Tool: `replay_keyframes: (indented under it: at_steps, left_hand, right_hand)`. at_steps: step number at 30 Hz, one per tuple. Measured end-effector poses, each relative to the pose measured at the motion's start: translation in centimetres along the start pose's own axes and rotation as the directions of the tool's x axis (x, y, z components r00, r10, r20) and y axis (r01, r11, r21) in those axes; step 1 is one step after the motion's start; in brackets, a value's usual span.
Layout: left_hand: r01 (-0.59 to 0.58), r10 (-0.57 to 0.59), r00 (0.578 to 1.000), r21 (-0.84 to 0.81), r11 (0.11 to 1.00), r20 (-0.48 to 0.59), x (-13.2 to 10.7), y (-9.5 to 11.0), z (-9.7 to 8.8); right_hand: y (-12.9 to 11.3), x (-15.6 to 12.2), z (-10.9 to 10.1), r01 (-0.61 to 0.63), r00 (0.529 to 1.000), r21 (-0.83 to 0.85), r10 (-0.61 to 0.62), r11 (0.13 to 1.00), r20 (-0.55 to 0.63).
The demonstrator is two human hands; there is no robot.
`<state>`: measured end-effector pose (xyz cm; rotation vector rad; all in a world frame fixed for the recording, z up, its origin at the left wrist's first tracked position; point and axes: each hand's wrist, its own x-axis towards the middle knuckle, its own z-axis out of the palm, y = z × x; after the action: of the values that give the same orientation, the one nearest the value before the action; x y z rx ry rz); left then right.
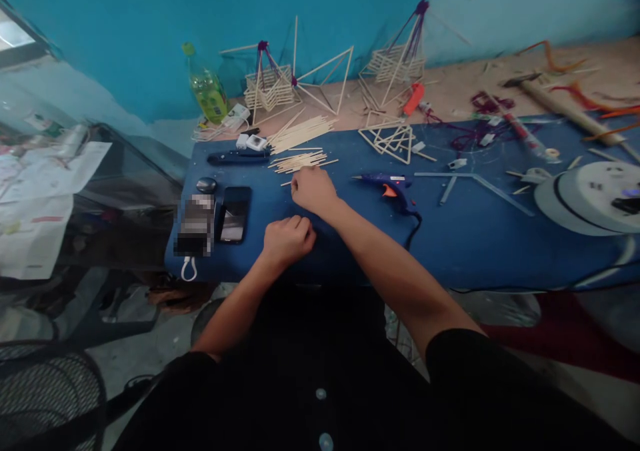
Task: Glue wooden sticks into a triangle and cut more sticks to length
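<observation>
My right hand (313, 190) rests on the blue table (465, 231) with its fingers curled at the near edge of a small pile of thin wooden sticks (299, 162); a single stick (285, 183) pokes out at its fingertips. My left hand (288, 238) lies closed in a loose fist on the table just below and left of it, with nothing showing in it. A larger pile of longer sticks (300, 133) lies behind the small one. A blue glue gun (389, 186) lies to the right of my right hand.
Two phones (233, 213) and a dark knife-like tool (237, 158) lie at the left end. Stick-built frames (390, 138) and baskets (270, 86) stand at the back beside a green bottle (207, 90). A white round appliance (590, 194) sits at the right, a hammer (560, 104) behind it.
</observation>
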<state>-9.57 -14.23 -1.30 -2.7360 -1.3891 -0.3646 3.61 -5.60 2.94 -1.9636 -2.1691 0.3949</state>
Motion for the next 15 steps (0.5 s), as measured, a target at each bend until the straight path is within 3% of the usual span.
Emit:
replay_keyframes:
  at_steps: [3,5,6,7,9,10,11,12,13,15]
  left_hand:
    - [-0.012,0.012,1.0,-0.021,1.0,0.009,-0.1,-0.3,0.0]
    - [-0.011,0.013,0.998,-0.03,0.999,0.058,-0.1,-0.1,-0.2]
    - [-0.004,0.007,0.996,-0.035,0.999,0.089,-0.1,0.0,-0.4]
    - [0.009,-0.004,0.992,-0.041,0.999,0.124,0.0,0.2,-0.7]
    - [0.041,-0.03,0.981,-0.053,0.998,0.193,0.6,0.1,-1.4]
    - [0.057,-0.042,0.975,-0.061,0.997,0.22,1.2,-0.1,-1.9]
    - [0.07,-0.05,0.97,-0.075,0.995,0.239,2.0,-0.4,-2.3]
    - [0.079,-0.052,0.967,-0.098,0.992,0.249,3.0,-0.9,-2.7]
    - [0.083,-0.048,0.967,-0.129,0.988,0.251,4.1,-1.4,-3.1]
    - [0.095,-0.048,0.967,-0.182,0.979,0.249,6.7,-2.6,-3.6]
  right_hand:
    - [0.4,-1.3,-0.3,-0.002,0.998,0.022,0.003,1.0,-0.06]
    - [2.1,-3.0,-1.0,-0.019,0.974,0.134,0.048,0.991,-0.22]
    - [3.3,-4.1,-1.4,-0.05,0.935,0.191,0.113,0.98,-0.335]
    - [4.8,-5.3,-2.0,-0.106,0.868,0.233,0.204,0.967,-0.453]
    - [7.8,-7.8,-3.2,-0.232,0.649,0.342,0.407,0.911,-0.643]
    - [9.2,-8.9,-3.8,-0.247,0.535,0.43,0.493,0.868,-0.686]
    - [10.2,-9.8,-4.4,-0.195,0.468,0.533,0.556,0.823,-0.687]
    - [10.8,-10.4,-4.9,-0.082,0.457,0.638,0.598,0.766,-0.659]
    - [10.9,-10.7,-5.3,0.066,0.514,0.722,0.597,0.688,-0.616]
    - [10.1,-10.2,-6.0,0.314,0.742,0.8,0.393,0.511,-0.542]
